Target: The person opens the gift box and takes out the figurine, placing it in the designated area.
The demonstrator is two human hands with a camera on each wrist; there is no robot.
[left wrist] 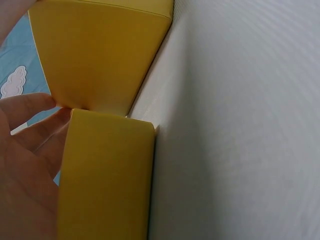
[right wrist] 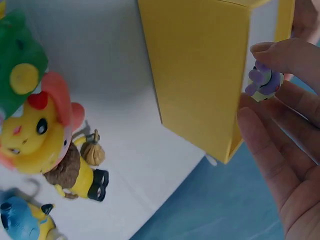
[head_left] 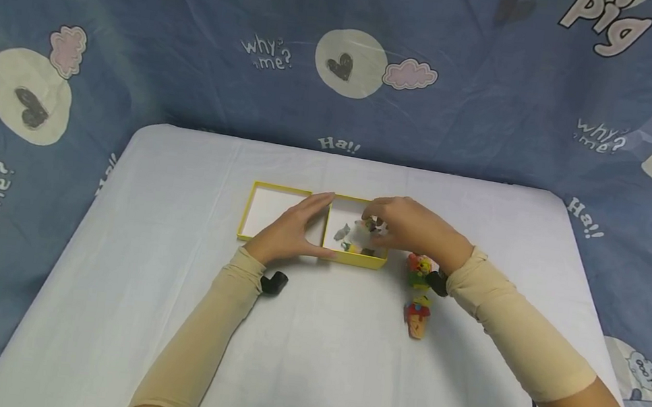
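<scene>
My left hand (head_left: 296, 227) spreads over the inner end of the right-hand yellow box (head_left: 354, 259), thumb at its front wall and fingertips near its back wall. Several small grey and coloured figurines (head_left: 351, 248) lie in this box. Over the box's right end is my right hand (head_left: 410, 224), reaching in. In the right wrist view it pinches a small purple figurine (right wrist: 270, 84) between thumb and fingers, close to the box wall. The shallow yellow-rimmed box part (head_left: 246, 212) lies beside the first, partly behind the left hand.
Colourful figurines lie in a row right of the box, below the right wrist: one in a pink hood (right wrist: 57, 107), one in a brown scarf (right wrist: 67, 170), a blue one (right wrist: 22, 220). A printed blue cloth (head_left: 223, 100) hangs behind the white table (head_left: 315, 361).
</scene>
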